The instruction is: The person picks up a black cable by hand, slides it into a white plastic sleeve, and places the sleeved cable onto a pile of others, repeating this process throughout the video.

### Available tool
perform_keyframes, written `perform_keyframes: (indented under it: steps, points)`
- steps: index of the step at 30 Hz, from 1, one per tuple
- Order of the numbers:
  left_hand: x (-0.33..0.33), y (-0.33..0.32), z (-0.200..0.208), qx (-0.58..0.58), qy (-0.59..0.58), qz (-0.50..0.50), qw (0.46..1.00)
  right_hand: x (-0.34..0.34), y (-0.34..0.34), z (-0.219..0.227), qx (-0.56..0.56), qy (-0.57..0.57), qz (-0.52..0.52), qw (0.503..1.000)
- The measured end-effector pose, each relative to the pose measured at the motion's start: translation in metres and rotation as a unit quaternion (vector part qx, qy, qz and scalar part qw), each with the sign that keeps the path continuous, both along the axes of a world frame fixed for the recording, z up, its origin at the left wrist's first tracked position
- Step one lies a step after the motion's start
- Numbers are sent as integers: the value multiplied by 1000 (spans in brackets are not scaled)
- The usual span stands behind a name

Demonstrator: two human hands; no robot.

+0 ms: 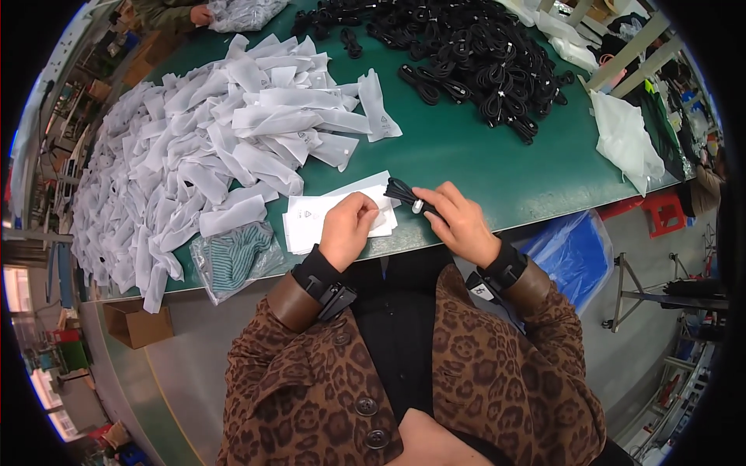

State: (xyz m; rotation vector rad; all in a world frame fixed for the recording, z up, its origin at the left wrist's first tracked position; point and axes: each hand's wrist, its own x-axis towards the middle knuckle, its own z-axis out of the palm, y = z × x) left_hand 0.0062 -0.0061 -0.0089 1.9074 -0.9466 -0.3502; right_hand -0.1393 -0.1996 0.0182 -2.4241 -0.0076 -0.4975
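Observation:
In my right hand (460, 220) is a coiled black cable (400, 191) with a pale tie or connector near my fingertips; the fingers close round it. My left hand (347, 231) pinches the edge of a white translucent bag on a stack of flat bags (307, 225) at the table's near edge. The far end of the cable coil lies at the bags' right edge; whether any of it is inside a bag I cannot tell. Left of the stack, a clear plastic bag holds a green-and-grey striped cloth (241, 256).
A large heap of filled white bags (194, 147) covers the green table's (544, 175) left side. Many coiled black cables (482, 58) are piled at the far right. White plastic sheeting (625, 140) hangs over the right edge, near a blue lined bin (575, 256). Another person's hand (200, 15) shows far left.

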Motion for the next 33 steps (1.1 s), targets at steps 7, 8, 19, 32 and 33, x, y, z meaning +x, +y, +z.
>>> perform_keyframes:
  steps: [7,8,19,32,33]
  points:
    - [-1,11,-4,0,-233,-35,972,9,8,8,-4,-21,13,1000]
    - [0,9,-7,-4,-218,-41,975,23,10,11,13,-21,2,1000]
    - [-11,3,-2,-35,-140,-21,989,204,55,113,23,-84,146,985]
    - [3,13,-21,-19,-238,-62,969,65,-17,16,295,113,-5,949]
    - [3,14,-16,-18,-230,-54,972,54,-23,9,239,109,-38,964]
